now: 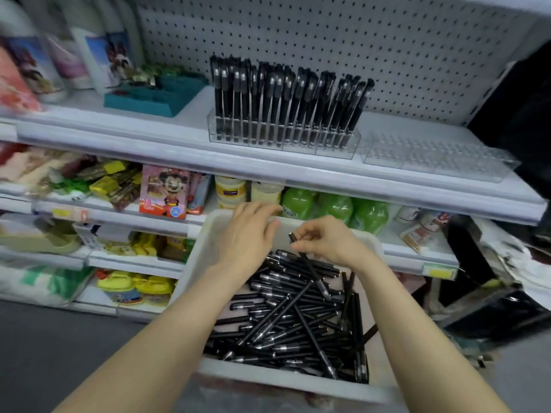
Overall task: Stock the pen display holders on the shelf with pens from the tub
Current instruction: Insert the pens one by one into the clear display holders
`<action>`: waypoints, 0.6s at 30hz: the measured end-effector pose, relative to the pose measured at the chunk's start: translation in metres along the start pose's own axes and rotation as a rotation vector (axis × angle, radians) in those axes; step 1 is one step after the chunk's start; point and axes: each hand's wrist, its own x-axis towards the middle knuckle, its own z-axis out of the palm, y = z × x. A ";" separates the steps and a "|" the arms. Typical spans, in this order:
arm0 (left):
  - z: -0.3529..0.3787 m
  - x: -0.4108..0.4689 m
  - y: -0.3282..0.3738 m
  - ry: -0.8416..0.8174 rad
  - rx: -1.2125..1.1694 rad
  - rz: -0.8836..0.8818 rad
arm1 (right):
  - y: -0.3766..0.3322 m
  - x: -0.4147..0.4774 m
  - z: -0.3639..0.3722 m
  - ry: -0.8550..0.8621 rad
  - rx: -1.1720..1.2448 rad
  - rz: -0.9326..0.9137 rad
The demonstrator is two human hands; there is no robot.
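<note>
Right hand pinching pen over tub (left hand beside)

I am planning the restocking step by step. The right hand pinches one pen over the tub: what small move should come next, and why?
Probably the right hand should lift its pinched pen out of the tub and up toward the empty clear holder on the shelf, because the other holder already looks full.
</note>
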 end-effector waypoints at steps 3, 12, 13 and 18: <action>-0.002 0.007 0.013 -0.075 -0.132 -0.002 | -0.008 0.002 -0.008 0.054 0.041 -0.081; -0.012 0.029 0.011 -0.063 -0.273 -0.216 | 0.000 0.002 -0.017 -0.040 -0.098 -0.053; -0.017 0.034 0.006 -0.044 -0.331 -0.257 | 0.001 -0.001 -0.022 -0.086 -0.044 -0.039; -0.037 0.043 -0.007 -0.061 -0.606 -0.313 | -0.010 -0.004 -0.053 0.040 0.316 -0.033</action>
